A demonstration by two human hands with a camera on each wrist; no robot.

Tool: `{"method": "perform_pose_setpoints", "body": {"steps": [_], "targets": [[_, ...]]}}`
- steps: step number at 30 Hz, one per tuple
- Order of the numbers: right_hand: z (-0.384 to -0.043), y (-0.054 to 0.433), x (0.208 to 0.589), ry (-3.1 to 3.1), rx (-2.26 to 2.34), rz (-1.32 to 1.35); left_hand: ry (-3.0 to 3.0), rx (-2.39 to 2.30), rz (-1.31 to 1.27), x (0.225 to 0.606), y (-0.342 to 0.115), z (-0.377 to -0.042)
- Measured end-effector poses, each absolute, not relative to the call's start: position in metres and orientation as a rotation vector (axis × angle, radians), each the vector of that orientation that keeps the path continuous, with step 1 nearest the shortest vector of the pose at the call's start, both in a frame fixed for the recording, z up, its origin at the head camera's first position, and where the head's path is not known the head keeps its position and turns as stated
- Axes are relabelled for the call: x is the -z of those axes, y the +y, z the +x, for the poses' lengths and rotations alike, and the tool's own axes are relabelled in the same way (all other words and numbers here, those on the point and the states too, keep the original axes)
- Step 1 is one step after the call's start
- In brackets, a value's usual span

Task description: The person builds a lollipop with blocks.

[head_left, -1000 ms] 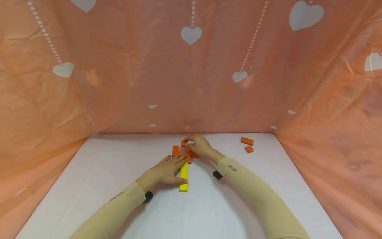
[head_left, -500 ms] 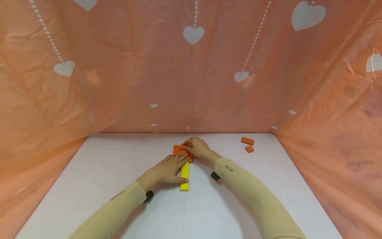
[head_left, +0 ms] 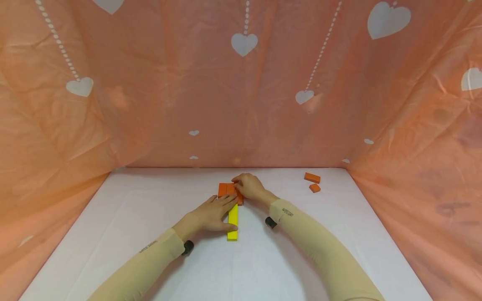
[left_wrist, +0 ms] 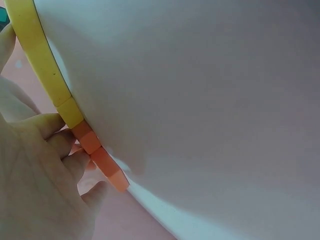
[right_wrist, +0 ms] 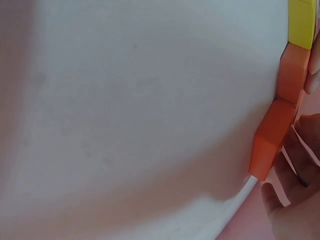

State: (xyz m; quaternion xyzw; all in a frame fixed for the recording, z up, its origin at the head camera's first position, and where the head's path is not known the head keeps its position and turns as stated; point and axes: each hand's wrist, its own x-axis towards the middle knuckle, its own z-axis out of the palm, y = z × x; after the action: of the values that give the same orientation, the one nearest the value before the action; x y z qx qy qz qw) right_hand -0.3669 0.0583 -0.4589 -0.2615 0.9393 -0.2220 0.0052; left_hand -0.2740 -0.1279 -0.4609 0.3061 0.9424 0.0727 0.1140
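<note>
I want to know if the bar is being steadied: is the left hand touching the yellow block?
Touching. In the head view the left hand lies against the yellow block, thumb across its near part.

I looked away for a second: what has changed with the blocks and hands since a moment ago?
The right hand lowered the small orange block it held and pressed it down among the orange blocks. The left hand stayed resting on the long yellow block; the two loose orange blocks stayed put.
</note>
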Motion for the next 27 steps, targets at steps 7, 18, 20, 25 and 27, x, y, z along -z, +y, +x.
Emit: {"method": "perform_pose_setpoints", "body": {"steps": [7, 18, 20, 25, 27], "targets": [[-0.367, 0.057, 0.46, 2.937, 0.668, -0.832, 2.76, -0.209, 0.915, 0.459, -0.128, -0.274], [-0.366, 0.058, 0.461, 2.948, 0.662, -0.826, 2.752, -0.21, 0.914, 0.459, -0.127, -0.273], [-0.365, 0.059, 0.46, 2.949, 0.661, -0.826, 2.751, -0.211, 0.916, 0.459, -0.127, -0.274], [-0.362, 0.064, 0.455, 2.928, 0.748, -0.794, 2.759, -0.203, 0.911, 0.46, -0.127, -0.274], [-0.36, 0.068, 0.452, 2.902, 0.83, -0.766, 2.765, -0.19, 0.905, 0.46, -0.128, -0.274]]}}
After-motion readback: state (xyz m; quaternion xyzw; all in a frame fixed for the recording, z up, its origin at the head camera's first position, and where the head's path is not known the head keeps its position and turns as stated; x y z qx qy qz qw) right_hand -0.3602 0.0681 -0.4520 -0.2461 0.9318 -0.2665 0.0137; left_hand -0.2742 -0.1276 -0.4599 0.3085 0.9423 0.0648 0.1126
